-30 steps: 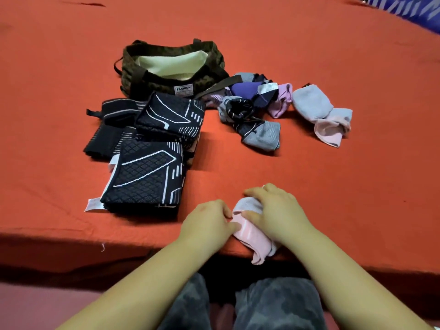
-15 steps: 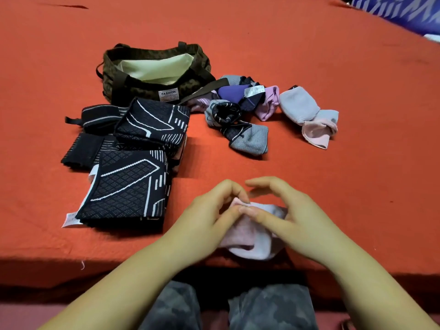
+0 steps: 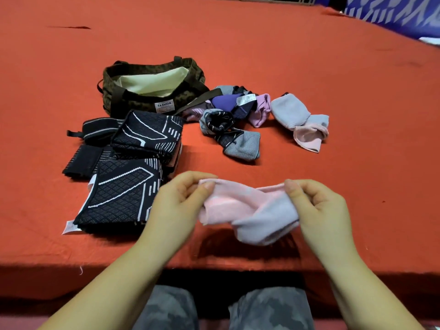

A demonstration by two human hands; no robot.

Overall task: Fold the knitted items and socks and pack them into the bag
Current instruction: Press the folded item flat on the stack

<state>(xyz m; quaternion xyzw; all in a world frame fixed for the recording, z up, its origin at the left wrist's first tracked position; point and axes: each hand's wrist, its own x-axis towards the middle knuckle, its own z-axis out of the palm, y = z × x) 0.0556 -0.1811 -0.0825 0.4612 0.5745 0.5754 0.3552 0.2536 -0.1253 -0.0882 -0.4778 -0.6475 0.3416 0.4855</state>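
A pink and lilac sock (image 3: 247,210) is stretched between my hands above the red surface's front edge. My left hand (image 3: 177,201) pinches its pink end and my right hand (image 3: 319,206) pinches the other end. Folded black knitted items with white lines (image 3: 123,186) lie stacked to the left. The open camouflage bag (image 3: 152,91) with a pale lining stands behind them. A heap of loose socks (image 3: 233,113) in grey, purple and black lies right of the bag, and a grey and pink sock pair (image 3: 302,122) lies further right.
The red cloth surface (image 3: 357,163) stretches far back and to both sides. Its front edge runs just below my hands. My knees in camouflage trousers (image 3: 269,308) show beneath it. A blue patterned fabric (image 3: 400,13) lies at the far right corner.
My hands have lifted the bunched sock off the front edge and pulled apart, stretching it out sideways between them.
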